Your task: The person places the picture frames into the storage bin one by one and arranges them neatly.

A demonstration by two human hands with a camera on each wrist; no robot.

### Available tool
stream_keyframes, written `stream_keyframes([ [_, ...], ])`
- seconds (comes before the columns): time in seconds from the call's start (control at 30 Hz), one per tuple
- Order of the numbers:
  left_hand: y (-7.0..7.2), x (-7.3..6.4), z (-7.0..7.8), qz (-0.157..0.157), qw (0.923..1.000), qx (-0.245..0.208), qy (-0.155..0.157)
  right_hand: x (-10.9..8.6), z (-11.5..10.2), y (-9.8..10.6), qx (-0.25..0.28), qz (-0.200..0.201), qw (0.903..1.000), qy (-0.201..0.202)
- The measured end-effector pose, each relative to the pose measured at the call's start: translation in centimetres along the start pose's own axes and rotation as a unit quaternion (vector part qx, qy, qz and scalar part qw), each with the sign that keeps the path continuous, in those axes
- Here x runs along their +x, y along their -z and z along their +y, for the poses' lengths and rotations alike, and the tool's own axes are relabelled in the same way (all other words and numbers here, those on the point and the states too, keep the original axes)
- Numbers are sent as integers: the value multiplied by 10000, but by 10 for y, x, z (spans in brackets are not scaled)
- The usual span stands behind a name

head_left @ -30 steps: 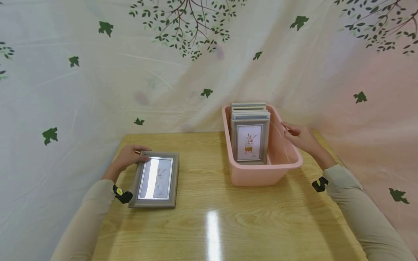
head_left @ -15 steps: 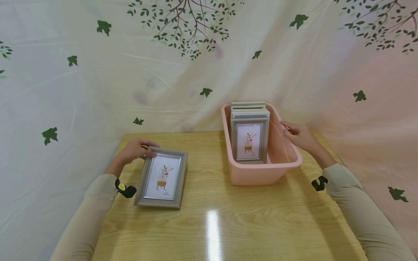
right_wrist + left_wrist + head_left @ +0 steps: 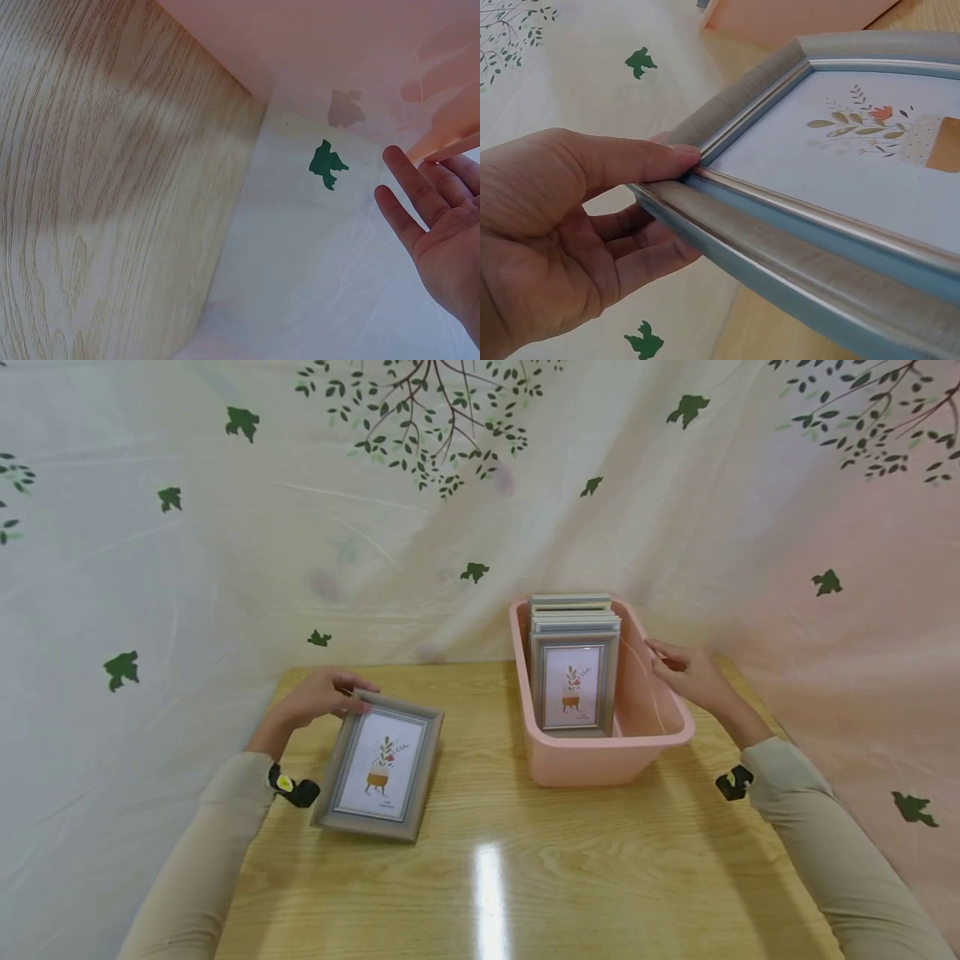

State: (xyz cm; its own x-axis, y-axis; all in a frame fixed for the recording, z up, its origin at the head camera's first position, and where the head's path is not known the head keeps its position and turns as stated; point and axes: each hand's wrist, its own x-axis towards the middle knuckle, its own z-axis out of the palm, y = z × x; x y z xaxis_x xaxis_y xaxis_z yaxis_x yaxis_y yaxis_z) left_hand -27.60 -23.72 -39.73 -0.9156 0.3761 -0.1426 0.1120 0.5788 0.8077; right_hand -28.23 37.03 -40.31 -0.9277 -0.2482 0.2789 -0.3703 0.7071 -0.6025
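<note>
At the table's left, my left hand [image 3: 317, 700] pinches a taupe picture frame [image 3: 378, 768] by its upper left corner. The frame tilts, its top raised; whether its lower edge touches the table I cannot tell. In the left wrist view, the thumb of the left hand [image 3: 577, 217] presses the front of the frame [image 3: 870, 112] and the fingers curl beneath. A potted-plant print shows behind its pane. My right hand [image 3: 692, 677] pinches the right rim of a pink plastic bin [image 3: 600, 766]. In the right wrist view, the bin wall [image 3: 300, 52] partly hides that hand [image 3: 450, 247].
Several picture frames [image 3: 573, 685] stand upright in a row inside the bin, toward its left and back. A wood-grain table [image 3: 562, 877] lies beneath everything. A pale curtain [image 3: 390, 543] printed with leaves and birds hangs behind and at both sides.
My left hand has raised the top of the held picture frame and shifted it slightly right, so glare has left its pane. The right hand and the bin stay put.
</note>
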Motion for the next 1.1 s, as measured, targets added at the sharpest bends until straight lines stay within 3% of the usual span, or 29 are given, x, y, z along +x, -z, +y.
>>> stream_keyframes([
  [0.3,6,2,15,-623,9974,316,-154,2,0,1,-38,5,10000,-50],
  [0.47,6,5,23,-784,9964,243,-215,1,0,1,-91,0,9999,-82],
  [1.1,-5,16,56,-548,9976,38,-428,3,-2,-2,-103,174,9998,9],
])
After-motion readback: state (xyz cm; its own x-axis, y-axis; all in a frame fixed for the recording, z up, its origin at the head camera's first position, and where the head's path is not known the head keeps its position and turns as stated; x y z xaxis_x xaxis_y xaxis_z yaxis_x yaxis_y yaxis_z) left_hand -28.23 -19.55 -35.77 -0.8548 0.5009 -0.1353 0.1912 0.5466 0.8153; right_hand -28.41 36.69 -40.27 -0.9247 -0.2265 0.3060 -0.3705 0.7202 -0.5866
